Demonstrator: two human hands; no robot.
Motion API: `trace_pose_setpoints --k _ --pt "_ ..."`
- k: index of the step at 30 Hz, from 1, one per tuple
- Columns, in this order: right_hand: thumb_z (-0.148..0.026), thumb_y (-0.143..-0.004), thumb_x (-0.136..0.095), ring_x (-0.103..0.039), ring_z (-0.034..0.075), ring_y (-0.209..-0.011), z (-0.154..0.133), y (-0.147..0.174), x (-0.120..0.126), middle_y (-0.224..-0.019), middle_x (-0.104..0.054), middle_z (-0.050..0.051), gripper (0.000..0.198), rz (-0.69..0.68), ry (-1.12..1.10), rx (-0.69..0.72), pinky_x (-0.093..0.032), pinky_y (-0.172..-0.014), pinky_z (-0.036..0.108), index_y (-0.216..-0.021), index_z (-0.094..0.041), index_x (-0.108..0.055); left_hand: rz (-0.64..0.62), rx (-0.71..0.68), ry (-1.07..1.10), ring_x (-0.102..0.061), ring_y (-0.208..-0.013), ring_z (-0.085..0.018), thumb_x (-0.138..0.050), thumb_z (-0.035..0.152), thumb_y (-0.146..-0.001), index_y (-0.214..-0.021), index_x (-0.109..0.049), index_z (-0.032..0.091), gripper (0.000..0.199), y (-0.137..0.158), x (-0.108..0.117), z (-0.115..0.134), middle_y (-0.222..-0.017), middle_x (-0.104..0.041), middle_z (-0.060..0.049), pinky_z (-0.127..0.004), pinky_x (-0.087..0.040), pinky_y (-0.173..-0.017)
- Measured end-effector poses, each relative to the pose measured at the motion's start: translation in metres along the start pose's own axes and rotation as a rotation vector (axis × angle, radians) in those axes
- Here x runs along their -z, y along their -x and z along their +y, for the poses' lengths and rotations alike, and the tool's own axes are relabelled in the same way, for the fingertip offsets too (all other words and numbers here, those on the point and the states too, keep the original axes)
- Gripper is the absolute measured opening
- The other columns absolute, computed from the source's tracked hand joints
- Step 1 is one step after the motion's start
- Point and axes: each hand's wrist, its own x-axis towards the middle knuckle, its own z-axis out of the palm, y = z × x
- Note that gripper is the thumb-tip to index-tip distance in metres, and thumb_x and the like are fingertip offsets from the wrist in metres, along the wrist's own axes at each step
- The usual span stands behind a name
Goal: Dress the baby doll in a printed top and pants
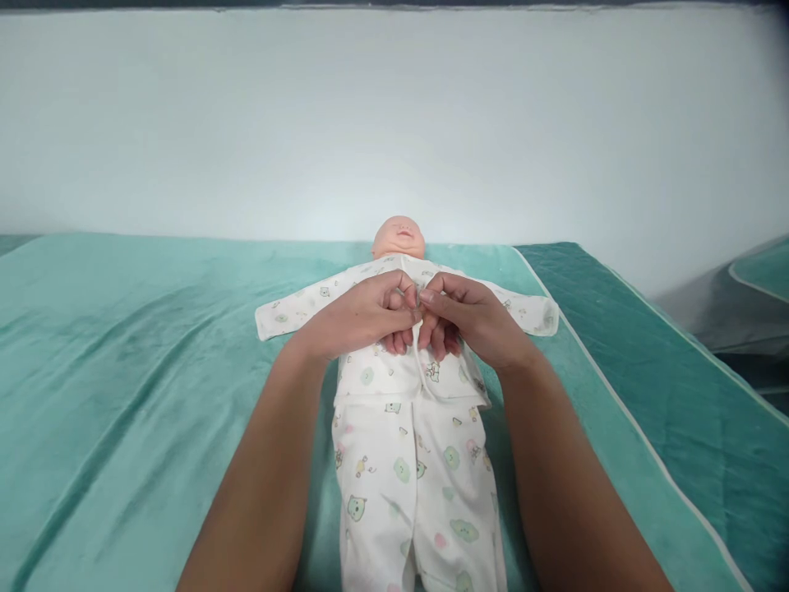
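Note:
A baby doll (399, 237) lies on its back, its head at the far end. It wears a white printed top (370, 376) with long sleeves spread out to both sides, and matching printed trousers (425, 493). Over the doll's chest, my left hand (376, 308) pinches the front edge of the top between thumb and forefinger. Facing it, my right hand (465, 312) pinches the opposite front edge, the fingertips of both hands nearly meeting. A small fold of cloth shows below the fingertips. The fastening itself, if any, is hidden by my fingers.
Under the doll spreads a light green blanket (154, 395) with wrinkles on the left. A darker green quilted cover (666, 395) shows to the right, past the blanket's pale edge. Behind the bed rises a white wall (394, 123). Another green-covered surface (768, 267) shows at far right.

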Motion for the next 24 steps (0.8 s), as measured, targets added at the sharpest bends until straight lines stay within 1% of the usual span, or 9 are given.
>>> trace_pose_setpoints --k 8,11,14,16,19,21,22,24 --pt "-0.050 -0.091 -0.060 -0.060 0.011 -0.042 0.001 0.000 0.000 -0.063 -0.072 0.001 0.032 0.006 -0.011 0.002 -0.034 -0.036 0.018 -0.079 -0.021 -0.051 -0.010 -0.010 0.039 -0.061 -0.058 -0.010 -0.055 0.014 -0.081 -0.085 -0.047 0.021 0.011 0.000 0.003 -0.002 -0.062 -0.060 0.004 -0.023 -0.051 -0.058" --pt "-0.050 -0.091 -0.060 -0.059 0.011 -0.042 0.001 -0.001 0.000 -0.062 -0.072 0.002 0.033 0.010 -0.026 0.005 -0.032 -0.035 0.018 -0.079 -0.021 -0.052 -0.041 0.016 0.079 -0.061 -0.053 -0.011 -0.056 0.014 -0.081 -0.085 -0.047 0.020 0.012 0.000 0.005 -0.004 -0.062 -0.062 0.002 -0.022 -0.048 -0.051" --pt "-0.049 -0.091 -0.060 -0.053 0.010 -0.037 0.001 -0.001 0.001 -0.057 -0.069 0.000 0.033 0.014 -0.045 0.018 -0.031 -0.034 0.019 -0.077 -0.021 -0.052 -0.099 0.072 0.101 -0.062 -0.049 -0.012 -0.058 0.015 -0.081 -0.086 -0.047 0.020 0.013 0.001 0.007 -0.004 -0.063 -0.065 0.000 -0.020 -0.044 -0.044" --pt "-0.048 -0.090 -0.062 -0.047 0.008 -0.034 0.002 -0.001 0.003 -0.051 -0.063 -0.003 0.032 0.024 -0.070 0.033 -0.028 -0.033 0.020 -0.075 -0.021 -0.052 -0.135 0.105 0.077 -0.061 -0.047 -0.011 -0.059 0.016 -0.081 -0.088 -0.049 0.020 0.013 0.003 0.008 -0.003 -0.066 -0.066 0.000 -0.020 -0.044 -0.043" --pt "-0.046 -0.088 -0.065 -0.042 0.008 -0.034 0.003 -0.001 0.006 -0.049 -0.058 -0.005 0.032 0.071 -0.125 0.051 -0.026 -0.033 0.021 -0.072 -0.022 -0.051 -0.200 0.147 0.024 -0.060 -0.046 -0.011 -0.062 0.020 -0.081 -0.091 -0.053 0.019 0.014 0.005 0.009 0.000 -0.072 -0.069 -0.001 -0.020 -0.045 -0.042" --pt "-0.046 -0.086 -0.067 -0.041 0.008 -0.036 0.005 -0.001 0.009 -0.052 -0.057 -0.005 0.032 0.124 -0.160 0.074 -0.029 -0.035 0.022 -0.072 -0.022 -0.051 -0.213 0.143 0.020 -0.061 -0.048 -0.011 -0.065 0.026 -0.083 -0.094 -0.057 0.019 0.015 0.005 0.009 0.000 -0.073 -0.070 -0.002 -0.021 -0.046 -0.043" --pt "-0.046 -0.085 -0.067 -0.042 0.008 -0.038 0.005 -0.002 0.011 -0.054 -0.057 -0.005 0.031 0.160 -0.175 0.093 -0.031 -0.037 0.022 -0.072 -0.023 -0.051 -0.192 0.128 0.027 -0.061 -0.049 -0.011 -0.065 0.028 -0.084 -0.096 -0.059 0.018 0.016 0.005 0.010 0.000 -0.072 -0.070 -0.003 -0.021 -0.047 -0.044" --pt "-0.044 -0.085 -0.068 -0.048 0.009 -0.046 0.008 -0.004 0.013 -0.061 -0.059 -0.004 0.029 0.246 -0.199 0.139 -0.037 -0.043 0.023 -0.072 -0.023 -0.052 -0.107 0.094 0.033 -0.061 -0.050 -0.011 -0.062 0.032 -0.087 -0.098 -0.064 0.018 0.018 0.004 0.010 0.000 -0.070 -0.069 -0.003 -0.021 -0.048 -0.046"
